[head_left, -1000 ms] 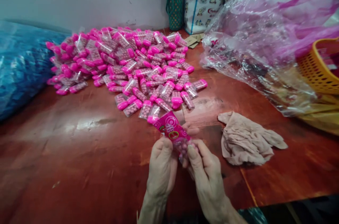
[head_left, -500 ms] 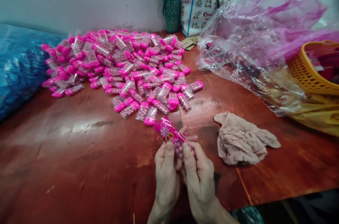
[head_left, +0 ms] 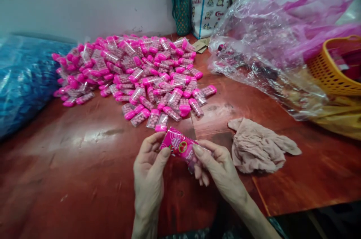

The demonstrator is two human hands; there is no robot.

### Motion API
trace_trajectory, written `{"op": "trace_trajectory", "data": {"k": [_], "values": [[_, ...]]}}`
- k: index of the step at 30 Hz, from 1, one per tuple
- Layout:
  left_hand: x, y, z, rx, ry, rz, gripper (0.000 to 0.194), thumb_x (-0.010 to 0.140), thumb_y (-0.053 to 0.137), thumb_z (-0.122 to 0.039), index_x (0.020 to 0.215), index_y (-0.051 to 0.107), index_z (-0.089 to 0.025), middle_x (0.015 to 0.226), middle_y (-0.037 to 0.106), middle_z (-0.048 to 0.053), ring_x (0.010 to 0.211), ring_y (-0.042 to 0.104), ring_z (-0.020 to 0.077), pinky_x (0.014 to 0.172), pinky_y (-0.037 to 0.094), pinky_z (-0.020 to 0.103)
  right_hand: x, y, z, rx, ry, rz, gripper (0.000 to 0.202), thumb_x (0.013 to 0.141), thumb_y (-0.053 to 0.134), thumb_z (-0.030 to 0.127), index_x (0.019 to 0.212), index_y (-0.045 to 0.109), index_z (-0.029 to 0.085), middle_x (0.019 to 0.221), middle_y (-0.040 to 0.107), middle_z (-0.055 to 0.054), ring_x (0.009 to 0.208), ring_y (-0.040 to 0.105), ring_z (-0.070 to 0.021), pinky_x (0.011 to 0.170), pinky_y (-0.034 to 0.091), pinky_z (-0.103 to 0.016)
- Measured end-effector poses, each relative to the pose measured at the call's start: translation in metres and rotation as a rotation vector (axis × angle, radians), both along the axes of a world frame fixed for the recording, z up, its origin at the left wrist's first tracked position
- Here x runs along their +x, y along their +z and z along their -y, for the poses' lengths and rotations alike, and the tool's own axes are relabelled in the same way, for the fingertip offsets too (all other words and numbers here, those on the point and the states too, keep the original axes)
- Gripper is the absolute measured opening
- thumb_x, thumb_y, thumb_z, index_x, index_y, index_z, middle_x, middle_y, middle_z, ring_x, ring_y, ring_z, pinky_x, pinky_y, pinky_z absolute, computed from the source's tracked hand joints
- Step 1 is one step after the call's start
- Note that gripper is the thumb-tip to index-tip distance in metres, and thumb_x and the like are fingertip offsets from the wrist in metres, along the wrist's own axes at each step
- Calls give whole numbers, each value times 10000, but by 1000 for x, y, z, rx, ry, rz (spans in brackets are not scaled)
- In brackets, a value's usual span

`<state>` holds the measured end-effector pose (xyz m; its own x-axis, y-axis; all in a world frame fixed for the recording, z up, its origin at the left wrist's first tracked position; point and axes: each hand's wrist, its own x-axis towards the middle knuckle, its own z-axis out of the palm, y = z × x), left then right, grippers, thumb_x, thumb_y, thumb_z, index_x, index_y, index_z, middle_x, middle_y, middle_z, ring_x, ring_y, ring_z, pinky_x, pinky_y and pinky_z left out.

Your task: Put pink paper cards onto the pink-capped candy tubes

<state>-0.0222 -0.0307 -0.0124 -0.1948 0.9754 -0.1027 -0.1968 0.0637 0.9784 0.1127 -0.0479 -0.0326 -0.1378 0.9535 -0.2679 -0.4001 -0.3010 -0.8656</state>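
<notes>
Between my two hands is a candy container (head_left: 180, 146) with a printed pink sleeve over part of it; round pink candies show at its right end. My left hand (head_left: 150, 163) pinches the sleeve's left end between thumb and fingers. My right hand (head_left: 217, 162) grips the right end, thumb on top and fingers underneath. Just beyond, a large pile of clear containers (head_left: 152, 69) with bright pink caps lies on the red-brown table (head_left: 93, 163). Round candies fill those containers, and no printed sleeve shows on them.
A crumpled beige cloth (head_left: 259, 145) lies right of my hands. Clear and pink plastic bags (head_left: 254, 50) and a yellow basket (head_left: 329, 69) occupy the right side. At left is a blue plastic sack (head_left: 25, 81). A white bag (head_left: 208, 9) and green bottle holder (head_left: 181, 11) stand by the wall.
My left hand has moved left, from beside my right hand to the sleeve's far left end. The container has turned closer to level, and the hands are now farther apart.
</notes>
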Motion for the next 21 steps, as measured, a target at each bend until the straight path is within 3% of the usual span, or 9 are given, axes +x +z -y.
{"op": "trace_trajectory", "data": {"k": [4,8,12,17,21], "values": [[-13,7,-7,45,-22,-167,139,671,695,-154,806,665,-164,775,656,7,715,582,122,654,463,191,-2,0,1,0,-2,-41,281,840,541,392,763,595,127,534,600,16,351,476,-40,379,374,-148],[-16,6,-9,55,-3,-174,99,638,713,-144,718,657,-163,707,627,-13,649,550,104,600,443,183,-5,-3,1,-42,38,-178,271,813,572,402,815,591,131,556,620,13,335,513,-62,341,434,-162],[-13,5,-7,48,23,-182,90,646,710,-149,706,647,-173,644,600,-32,558,512,85,517,415,179,-7,-7,1,-81,43,-249,223,754,662,329,756,593,117,541,613,24,308,504,-46,303,419,-127],[-8,8,-8,136,82,-393,63,672,696,-148,703,650,-178,609,580,-38,518,490,82,474,394,186,-10,-10,-1,-119,79,-338,205,775,644,298,716,589,110,565,635,12,317,520,-42,316,438,-119],[-8,9,-14,94,16,-386,76,705,674,-181,664,610,-172,576,543,-48,494,455,70,446,364,175,-13,-13,-1,-119,66,-350,198,780,638,284,696,577,115,550,627,21,303,505,-43,309,451,-133]]}}
